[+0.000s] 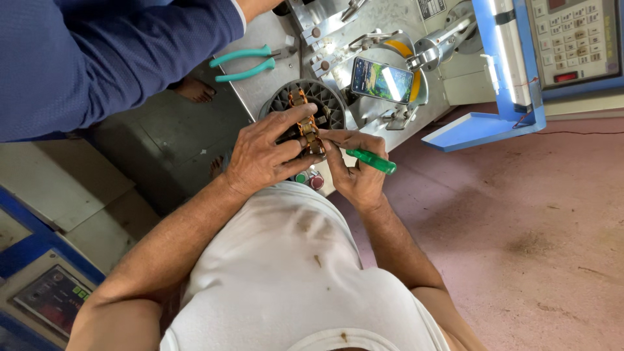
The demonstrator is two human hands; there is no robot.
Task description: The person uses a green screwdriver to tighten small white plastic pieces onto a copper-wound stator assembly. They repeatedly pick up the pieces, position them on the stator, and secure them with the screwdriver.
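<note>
Grey metal machine bench (273, 78), teal-handled pliers (244, 64), phone (381, 80), round slotted stator (328, 104) lying on it

green screwdriver handle (372, 161), copper-orange windings (305, 123) on a dark grey stator (328, 104) at centre; teal-handled pliers (244, 64) above; navy sleeve (97, 52) upper left; stained white vest (279, 273) below; blue frame (500, 78) upper right.

Glossy green plastic screwdriver handle (372, 161); shiny copper windings (305, 123) in dark matt stator (328, 104); dull grey metal counter (260, 84); rubbery teal pliers (244, 64).
</note>
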